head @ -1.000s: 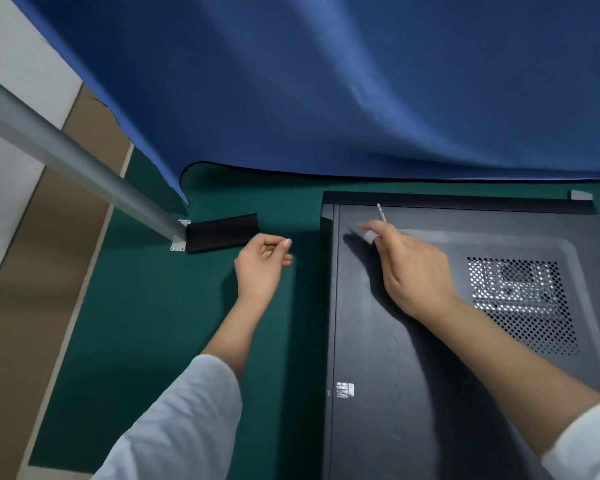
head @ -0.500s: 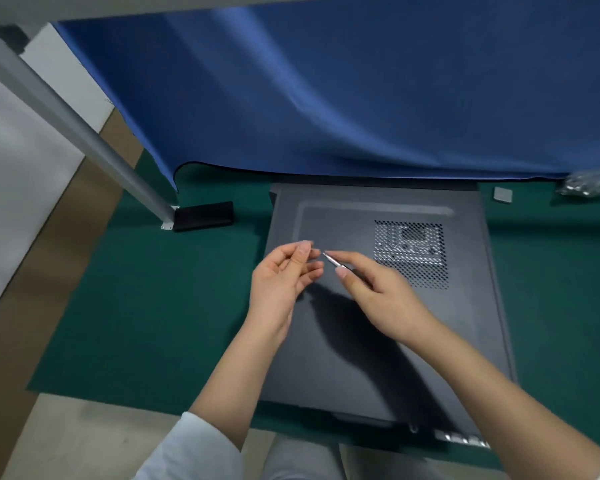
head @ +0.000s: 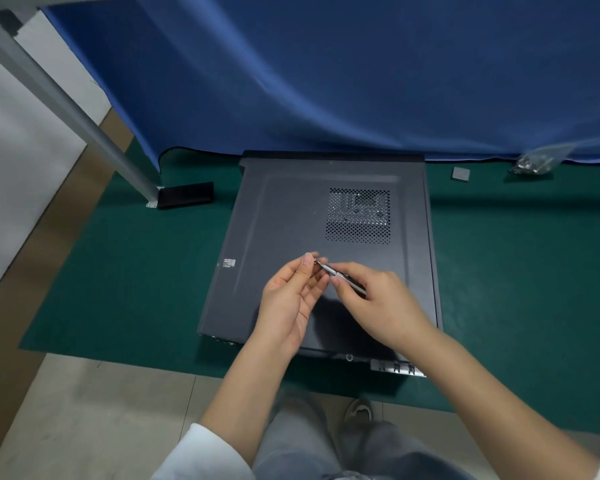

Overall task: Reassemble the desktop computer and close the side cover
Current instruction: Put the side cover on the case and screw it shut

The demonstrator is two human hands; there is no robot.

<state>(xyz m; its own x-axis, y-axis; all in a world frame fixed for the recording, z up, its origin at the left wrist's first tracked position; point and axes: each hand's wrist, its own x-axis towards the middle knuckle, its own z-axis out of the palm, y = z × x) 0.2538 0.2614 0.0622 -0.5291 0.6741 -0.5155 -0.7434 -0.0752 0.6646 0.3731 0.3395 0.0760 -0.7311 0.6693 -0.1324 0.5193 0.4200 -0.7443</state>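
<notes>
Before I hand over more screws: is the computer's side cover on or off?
On. The side cover lies flat across the computer case, hiding the inside.

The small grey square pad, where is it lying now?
In the head view, the small grey square pad lies on the green mat, far right, between the computer case and the bag of screws.

Both hands [head: 329, 299] pinch a screwdriver [head: 340, 275] above the computer case [head: 291, 209].

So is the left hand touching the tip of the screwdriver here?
Touching. The head view shows the left hand's fingertips pinched at the tip of the screwdriver that the right hand holds.
</notes>
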